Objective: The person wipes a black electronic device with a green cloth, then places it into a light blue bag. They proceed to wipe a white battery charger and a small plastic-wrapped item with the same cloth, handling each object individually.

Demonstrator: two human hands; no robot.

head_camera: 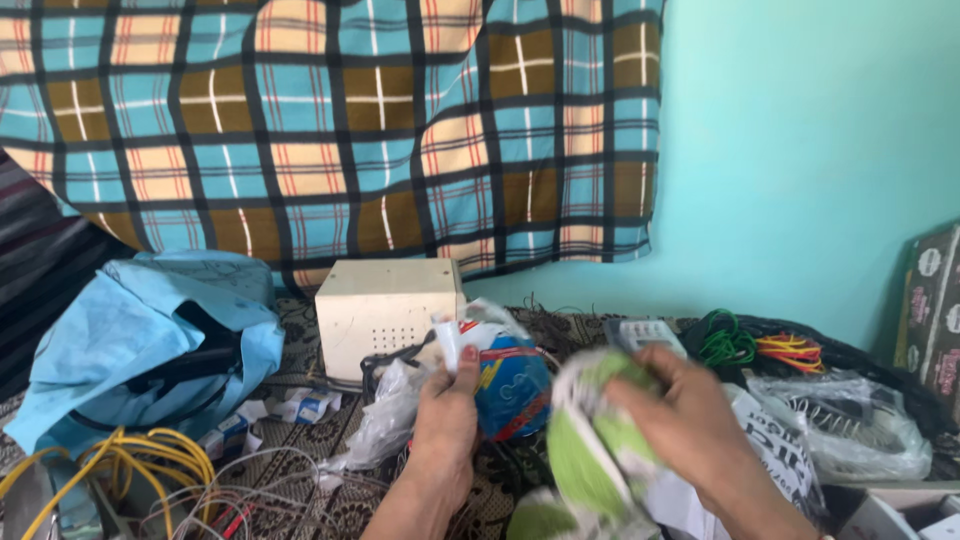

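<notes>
Green-white blurred bundle gripped by right hand, left hand pinching small white tube

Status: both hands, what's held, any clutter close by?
Left hand grips small white piece. Right hand on blurred green-and-white bundle. Blue plastic-wrapped ball and cream box behind.

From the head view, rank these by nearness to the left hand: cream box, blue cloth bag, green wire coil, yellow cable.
From the left hand:
1. Cream box, just behind it.
2. Blue cloth bag and yellow cable, both off to the left; too close to call.
3. Green wire coil, far right, at the wall.
</notes>
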